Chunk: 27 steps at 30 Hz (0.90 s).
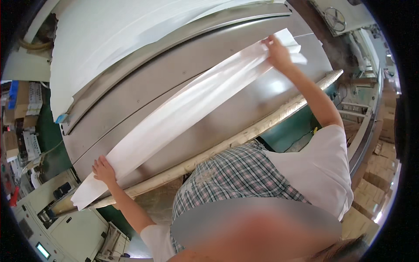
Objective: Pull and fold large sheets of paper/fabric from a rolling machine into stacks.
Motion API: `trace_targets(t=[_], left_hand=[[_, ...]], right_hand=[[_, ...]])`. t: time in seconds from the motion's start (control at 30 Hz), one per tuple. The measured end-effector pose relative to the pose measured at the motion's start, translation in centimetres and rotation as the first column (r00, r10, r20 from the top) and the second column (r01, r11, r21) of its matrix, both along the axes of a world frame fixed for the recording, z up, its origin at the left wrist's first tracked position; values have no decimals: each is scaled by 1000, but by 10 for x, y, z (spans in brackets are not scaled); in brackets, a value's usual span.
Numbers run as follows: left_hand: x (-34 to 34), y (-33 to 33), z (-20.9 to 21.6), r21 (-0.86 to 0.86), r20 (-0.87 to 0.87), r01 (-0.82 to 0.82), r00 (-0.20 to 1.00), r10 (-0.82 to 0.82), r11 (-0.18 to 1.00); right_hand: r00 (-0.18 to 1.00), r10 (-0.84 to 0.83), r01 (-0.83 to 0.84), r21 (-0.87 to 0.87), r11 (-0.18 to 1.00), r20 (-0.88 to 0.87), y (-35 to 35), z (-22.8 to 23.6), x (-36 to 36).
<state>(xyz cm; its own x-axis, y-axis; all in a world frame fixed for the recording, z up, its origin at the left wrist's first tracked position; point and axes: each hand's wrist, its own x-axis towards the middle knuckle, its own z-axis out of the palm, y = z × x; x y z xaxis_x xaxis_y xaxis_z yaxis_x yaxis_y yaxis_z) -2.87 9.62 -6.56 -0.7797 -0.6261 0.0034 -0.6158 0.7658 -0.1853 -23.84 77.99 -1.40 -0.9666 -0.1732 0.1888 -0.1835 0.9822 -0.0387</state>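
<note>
A long white strip of folded sheet material [187, 102], paper or cloth, runs slantwise across the metal table [144, 100]. My left hand [104, 170] lies on the strip close to its lower left end, fingers stretched out and apart. Toward the upper right end, my right hand [277, 52] is closed on the strip, its arm reaching far out. Loose, slightly blurred folds flare beyond that hand. The underside of the strip is hidden.
A wide white sheet [104, 39] covers the far side, behind a raised metal bar [174, 41]. A wrapped roller [244, 135] borders the near edge. At lower left stands a control cabinet [78, 236]; cartons [371, 196] are stacked at right.
</note>
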Motion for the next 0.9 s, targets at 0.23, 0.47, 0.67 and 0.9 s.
trace_targets(t=[0.23, 0.47, 0.67, 0.9], left_hand=[[-6, 38, 16, 18, -37, 17, 999, -16, 1000], [-11, 98, 28, 79, -56, 134, 990, -130, 988], [-11, 119, 22, 57, 21, 30, 999, -31, 998], [-33, 125, 12, 49, -44, 92, 995, -89, 995]], right_hand=[[789, -556, 540, -136, 830, -261, 170, -34, -50], [873, -472, 362, -484, 797, -124, 186, -7, -49], [970, -241, 235, -273, 933, 10, 112, -31, -66], [992, 55, -95, 361, 928, 118, 294, -153, -140]])
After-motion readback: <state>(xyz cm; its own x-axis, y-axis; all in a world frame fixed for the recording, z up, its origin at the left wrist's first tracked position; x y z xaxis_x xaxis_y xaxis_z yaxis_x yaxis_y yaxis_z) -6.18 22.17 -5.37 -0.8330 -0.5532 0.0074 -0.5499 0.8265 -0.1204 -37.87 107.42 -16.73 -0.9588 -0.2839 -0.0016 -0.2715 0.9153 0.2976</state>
